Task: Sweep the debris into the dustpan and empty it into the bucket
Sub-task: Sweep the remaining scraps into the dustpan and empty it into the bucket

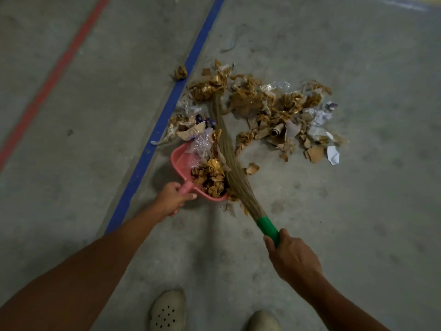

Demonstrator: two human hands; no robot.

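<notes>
**Dustpan partly loaded, most of the pile not yet swept**

On the left, the concrete floor point(71, 163) carries a red line point(47, 84) and a blue line point(152, 139). One crumpled brown piece point(180, 72) lies alone just left of the blue line, apart from the rest. The left hand point(175, 198) grasps the handle of the pink dustpan point(180, 161), which sits on the floor just right of the blue line with its mouth toward the pile. Inside it there is already a heap of golden-brown paper point(212, 177) and some clear plastic. The broom point(229, 151) lies with its bristles along the right side of the pan, the tips reaching into the debris point(274, 108). The right hand point(293, 256) is closed around its green grip. Further right, the larger part of the debris is spread on the floor, well outside the pan.

I judge the task to be in its early part. One load is partly gathered and several more seem needed. This load is not yet emptied, and the bucket is not in view.
</notes>
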